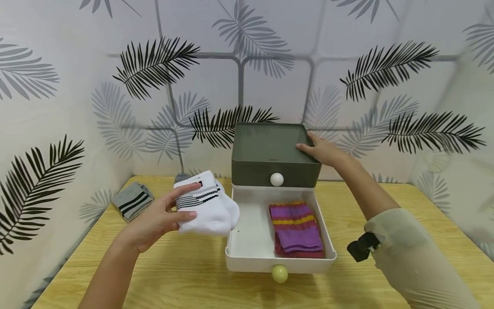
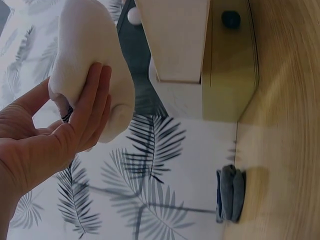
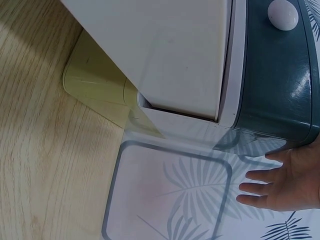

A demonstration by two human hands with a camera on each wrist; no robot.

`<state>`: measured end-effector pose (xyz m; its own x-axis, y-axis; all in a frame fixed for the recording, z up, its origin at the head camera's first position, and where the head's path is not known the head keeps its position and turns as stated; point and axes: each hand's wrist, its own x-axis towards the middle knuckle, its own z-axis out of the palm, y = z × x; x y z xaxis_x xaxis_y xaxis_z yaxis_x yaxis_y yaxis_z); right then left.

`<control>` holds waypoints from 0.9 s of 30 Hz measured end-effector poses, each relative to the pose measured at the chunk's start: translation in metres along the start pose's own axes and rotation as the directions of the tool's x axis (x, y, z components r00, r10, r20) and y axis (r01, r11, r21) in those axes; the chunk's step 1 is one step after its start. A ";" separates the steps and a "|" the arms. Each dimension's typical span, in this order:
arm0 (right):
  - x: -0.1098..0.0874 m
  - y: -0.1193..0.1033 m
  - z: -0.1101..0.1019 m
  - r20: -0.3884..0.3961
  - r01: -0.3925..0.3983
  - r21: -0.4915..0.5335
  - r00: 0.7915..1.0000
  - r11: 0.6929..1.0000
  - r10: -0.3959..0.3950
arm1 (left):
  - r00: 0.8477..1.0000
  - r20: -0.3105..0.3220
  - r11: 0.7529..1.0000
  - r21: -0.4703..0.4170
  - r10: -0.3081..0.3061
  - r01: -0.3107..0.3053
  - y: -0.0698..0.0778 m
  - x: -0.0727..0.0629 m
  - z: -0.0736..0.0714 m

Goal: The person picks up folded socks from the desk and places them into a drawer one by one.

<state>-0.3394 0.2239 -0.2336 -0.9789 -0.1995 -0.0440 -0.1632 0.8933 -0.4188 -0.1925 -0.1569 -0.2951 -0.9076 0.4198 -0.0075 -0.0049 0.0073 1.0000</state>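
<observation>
The left hand point(image 1: 156, 219) pinches the folded white socks point(image 1: 210, 216) between thumb and fingers near the pulled-out white drawer's point(image 1: 252, 264) left edge, rounded end toward it, while the right hand point(image 1: 324, 150), fingers extended, rests at the green top tray's point(image 1: 252, 172) right edge.

The box point(image 1: 275, 174) stands on the table point(image 1: 185, 279) — its drawer point(image 1: 251, 227) sticks out in front, with folded cloths point(image 1: 299, 234) in its right side. Left of the drawer, the left hand point(image 1: 156, 223) holds socks point(image 1: 210, 214) — and farther left, on the table, lies a bundle point(image 1: 134, 201). A sheet point(image 1: 278, 30) hangs behind.
</observation>
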 end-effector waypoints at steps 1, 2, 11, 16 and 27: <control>0.000 0.000 0.000 0.000 -0.002 0.003 1.000 1.000 0.002 | 1.000 0.007 1.000 -0.003 0.006 -0.006 0.001 0.001 0.004; 0.000 0.000 0.000 0.001 -0.005 0.006 1.000 1.000 0.005 | 1.000 0.014 1.000 -0.007 0.012 -0.011 0.003 0.002 0.008; 0.001 0.001 0.001 0.002 -0.014 0.008 1.000 1.000 0.014 | 0.995 0.098 1.000 -0.001 -0.004 0.005 0.000 0.020 0.039; 0.001 0.001 0.002 0.001 -0.004 0.017 1.000 1.000 0.004 | 0.989 0.148 1.000 0.003 -0.006 0.005 -0.006 0.034 0.056; 0.000 0.001 0.001 -0.006 0.008 0.030 1.000 1.000 -0.008 | 0.990 0.119 0.875 0.469 0.071 -0.119 -0.017 0.063 0.091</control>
<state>-0.3399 0.2244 -0.2349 -0.9782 -0.2045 -0.0352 -0.1677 0.8790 -0.4463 -0.2113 -0.0483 -0.3129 -0.8490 0.5246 0.0627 0.3005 0.3818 0.8740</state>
